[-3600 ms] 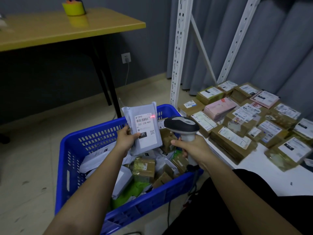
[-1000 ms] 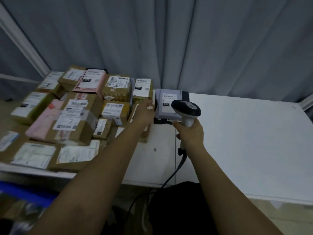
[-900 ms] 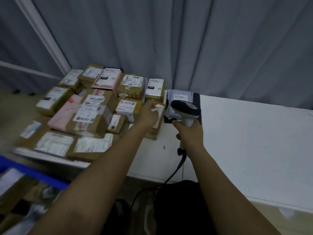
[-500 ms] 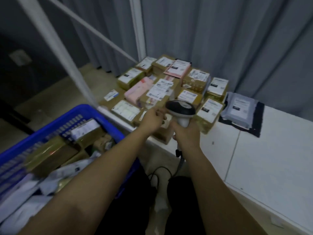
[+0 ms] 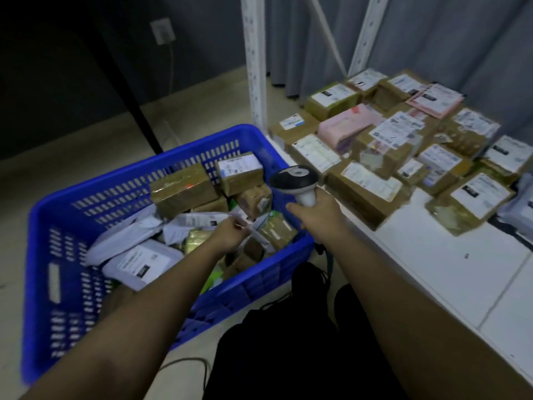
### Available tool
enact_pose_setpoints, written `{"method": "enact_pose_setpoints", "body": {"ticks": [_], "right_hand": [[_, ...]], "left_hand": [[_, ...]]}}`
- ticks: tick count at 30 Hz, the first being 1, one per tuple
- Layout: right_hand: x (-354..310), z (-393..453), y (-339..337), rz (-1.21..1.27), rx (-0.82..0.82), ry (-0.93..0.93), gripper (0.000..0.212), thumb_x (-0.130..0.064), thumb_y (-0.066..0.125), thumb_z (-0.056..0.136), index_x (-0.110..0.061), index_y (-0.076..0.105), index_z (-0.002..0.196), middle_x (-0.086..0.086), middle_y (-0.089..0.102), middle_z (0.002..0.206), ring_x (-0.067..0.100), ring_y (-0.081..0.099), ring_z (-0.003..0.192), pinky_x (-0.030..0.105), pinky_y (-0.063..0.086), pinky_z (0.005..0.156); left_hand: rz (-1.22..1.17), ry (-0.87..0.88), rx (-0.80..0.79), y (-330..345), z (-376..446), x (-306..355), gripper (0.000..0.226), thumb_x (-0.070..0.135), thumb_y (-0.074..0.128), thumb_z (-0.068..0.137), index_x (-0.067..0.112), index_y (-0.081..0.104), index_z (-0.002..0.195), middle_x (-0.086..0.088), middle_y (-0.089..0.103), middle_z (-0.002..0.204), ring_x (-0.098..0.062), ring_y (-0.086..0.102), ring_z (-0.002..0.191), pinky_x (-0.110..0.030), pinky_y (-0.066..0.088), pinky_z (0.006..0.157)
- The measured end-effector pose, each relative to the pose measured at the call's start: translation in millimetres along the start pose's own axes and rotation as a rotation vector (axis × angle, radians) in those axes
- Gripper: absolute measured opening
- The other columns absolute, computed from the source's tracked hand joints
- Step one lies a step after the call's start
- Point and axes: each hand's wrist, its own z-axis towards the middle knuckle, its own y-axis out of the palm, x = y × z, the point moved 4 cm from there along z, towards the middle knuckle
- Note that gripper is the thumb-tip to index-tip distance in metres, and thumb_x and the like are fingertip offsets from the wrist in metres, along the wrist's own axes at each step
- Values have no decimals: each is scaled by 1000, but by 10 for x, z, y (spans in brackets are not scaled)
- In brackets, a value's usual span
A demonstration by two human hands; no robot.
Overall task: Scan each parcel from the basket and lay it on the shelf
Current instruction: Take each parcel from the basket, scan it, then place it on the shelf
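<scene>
A blue basket point(image 5: 138, 171) on the floor holds several parcels: brown boxes point(image 5: 181, 189) at its far side and white bags point(image 5: 141, 262) nearer me. My left hand point(image 5: 229, 235) is down among them, its curled fingertips at the edge of a white bag; blur hides whether it grips. My right hand point(image 5: 315, 215) holds the scanner point(image 5: 294, 180) upright above the basket's right rim. The white shelf point(image 5: 432, 269) at right carries many labelled parcels. The grey bag parcel point(image 5: 519, 209) lies at the frame's right edge.
A white perforated shelf upright point(image 5: 253, 67) stands just behind the basket. A dark table leg point(image 5: 129, 90) slants down at the left, and a wall socket point(image 5: 163, 31) is behind it. The scanner's cable runs down past my dark-clothed knees point(image 5: 288, 342).
I laid the grey bag parcel on the shelf and let it go. My view swung left, back to the basket, and my left hand went down into it. The scanner stayed in my right hand.
</scene>
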Motion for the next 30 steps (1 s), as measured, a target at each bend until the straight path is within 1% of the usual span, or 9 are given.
{"method": "enact_pose_setpoints", "body": {"ticks": [5, 9, 12, 16, 19, 22, 24, 27, 30], "right_hand": [[-32, 146, 352, -120, -160, -56, 26, -22, 69, 88, -14, 57, 110, 2, 56, 96, 21, 55, 88, 35, 46, 77], [10, 198, 511, -170, -280, -80, 20, -19, 69, 87, -14, 57, 102, 3, 59, 93, 21, 57, 85, 34, 45, 73], [47, 274, 524, -181, -285, -75, 20, -18, 71, 85, -9, 60, 99, 11, 64, 95, 27, 61, 88, 39, 50, 76], [97, 384, 502, -147, -267, -52, 24, -20, 73, 82, -10, 60, 100, 0, 61, 84, 15, 57, 74, 30, 45, 64], [153, 437, 448, -129, -244, -27, 25, -21, 75, 79, -12, 60, 98, -6, 58, 80, 12, 56, 74, 30, 46, 67], [201, 462, 397, -118, -225, 7, 27, -21, 74, 79, -11, 61, 100, -1, 61, 83, 19, 59, 79, 36, 51, 73], [225, 475, 379, -98, -229, 20, 25, -20, 74, 81, -11, 61, 100, 3, 61, 84, 22, 59, 77, 38, 51, 70], [203, 467, 344, -77, -218, 32, 24, -20, 74, 83, -13, 58, 100, 6, 60, 86, 22, 59, 76, 32, 50, 63], [119, 436, 272, -10, -156, 56, 27, -19, 75, 81, -12, 58, 102, 8, 62, 85, 22, 60, 70, 33, 51, 63]], "left_hand": [[89, -44, -204, 27, 13, -446, 22, 17, 66, 87, 11, 56, 105, -12, 63, 97, -24, 58, 84, -35, 47, 73], [294, 9, -365, 237, 103, -558, 23, 17, 58, 91, 10, 64, 112, -7, 64, 110, -24, 59, 98, -32, 47, 87], [447, 21, -470, 374, 145, -568, 53, 44, 49, 78, 11, 67, 116, -10, 67, 114, -27, 63, 102, -38, 49, 92], [587, 41, -399, 427, 286, -604, 74, 59, 57, 67, 19, 53, 128, -12, 60, 123, -32, 58, 110, -39, 47, 94], [653, 29, -306, 466, 357, -602, 63, 39, 64, 84, 18, 37, 138, -12, 52, 133, -31, 53, 116, -33, 43, 95], [689, 4, -231, 469, 388, -603, 70, 35, 65, 85, 16, 27, 140, -12, 55, 128, -31, 56, 113, -38, 47, 93], [597, -21, -199, 369, 353, -569, 76, 35, 66, 83, 14, 22, 142, -12, 57, 124, -32, 57, 110, -39, 48, 88], [308, -18, -121, 49, 271, -472, 50, 31, 70, 81, 14, 40, 117, -10, 61, 105, -31, 61, 95, -36, 45, 72], [-114, -13, -13, -315, 61, -220, 35, 29, 67, 86, 15, 40, 102, -8, 57, 90, -20, 53, 69, -33, 41, 60]]}}
